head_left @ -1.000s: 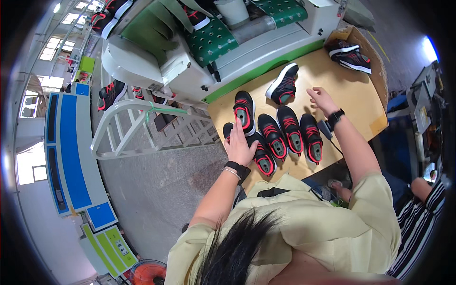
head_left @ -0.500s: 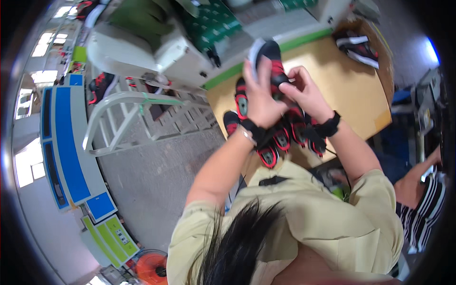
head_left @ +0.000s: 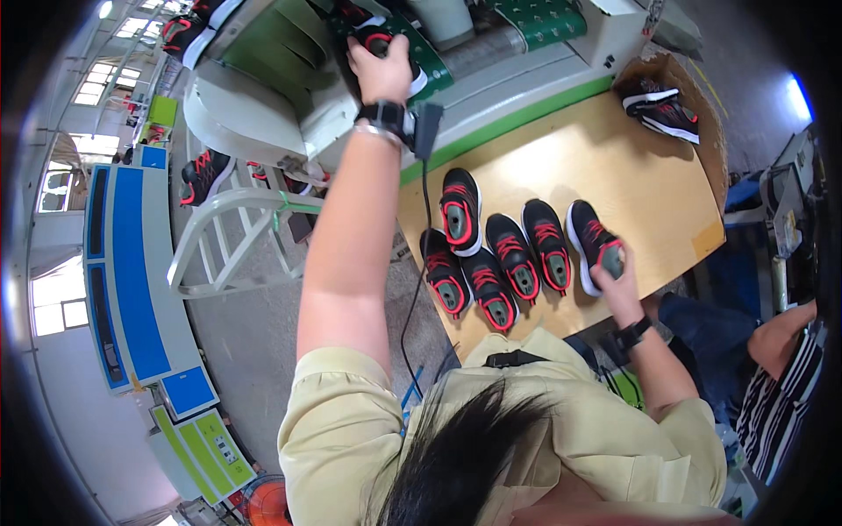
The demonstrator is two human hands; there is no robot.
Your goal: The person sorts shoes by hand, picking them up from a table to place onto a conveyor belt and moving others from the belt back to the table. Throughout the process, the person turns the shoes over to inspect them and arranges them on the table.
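Note:
With my left arm stretched far forward, my left hand [head_left: 382, 72] is closed on a black sneaker [head_left: 375, 33] with a red-edged collar and white sole, at the green belt [head_left: 526, 19] of a machine. My right hand [head_left: 621, 282] grips the heel end of another black sneaker [head_left: 586, 230] with red laces, at the right end of a group on the wooden table [head_left: 649, 202]. Several matching sneakers stand beside it, heels toward me, with grey-green forms inside. One of them, a sneaker [head_left: 460, 210], rests farther forward, partly over its neighbours.
A cardboard box [head_left: 715, 149] at the table's far right has sneakers by it. The white machine housing [head_left: 237, 114] and a white tube rack [head_left: 219, 228] are on the left. A cable [head_left: 412, 289] hangs from my left wrist. Someone in a striped garment [head_left: 781, 403] is at the right.
Both hands were together on a sneaker above the table. My left hand has moved forward and left to the belt with a sneaker; my right has come back to the rightmost sneaker.

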